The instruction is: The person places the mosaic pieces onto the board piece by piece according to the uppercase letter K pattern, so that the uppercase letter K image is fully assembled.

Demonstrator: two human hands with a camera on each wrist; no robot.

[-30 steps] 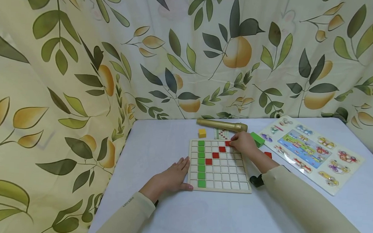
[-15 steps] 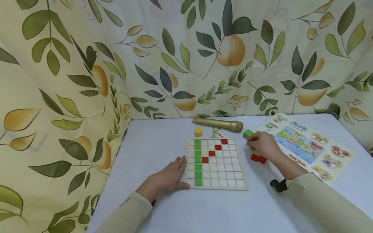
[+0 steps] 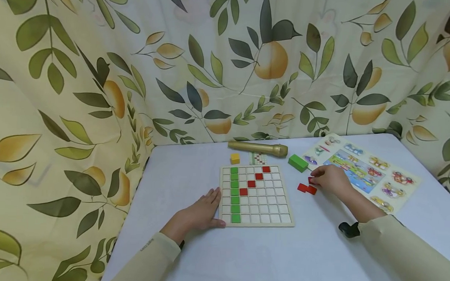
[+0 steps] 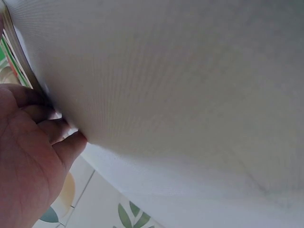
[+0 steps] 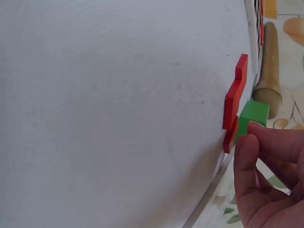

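My left hand (image 3: 199, 212) rests along the left edge of a pale wooden grid board (image 3: 257, 226), fingers extended and thumb at its lower corner; the left wrist view shows these fingers (image 4: 69, 145) at the tabletop. A column of green squares (image 3: 234, 190) and a diagonal of red squares (image 3: 251, 184) fill part of the grid. To the right lie three loose red tiles (image 3: 302, 187). My right hand (image 3: 332, 180) is at the farthest of them, the tile (image 5: 230, 135), with thumb and forefinger tips together. Whether they grip it is unclear.
Behind the board are a yellow block (image 3: 234, 158), a small pattern card (image 3: 258, 158) and a gold microphone-shaped object (image 3: 257, 148). A green block (image 3: 297, 163) lies right of them. A picture puzzle board (image 3: 398, 191) lies at the right, partly under my right arm.
My right hand has left the red square at the grid's top and moved right to the loose red tiles. My left hand stays at the board's edge. The head view has shifted slightly.
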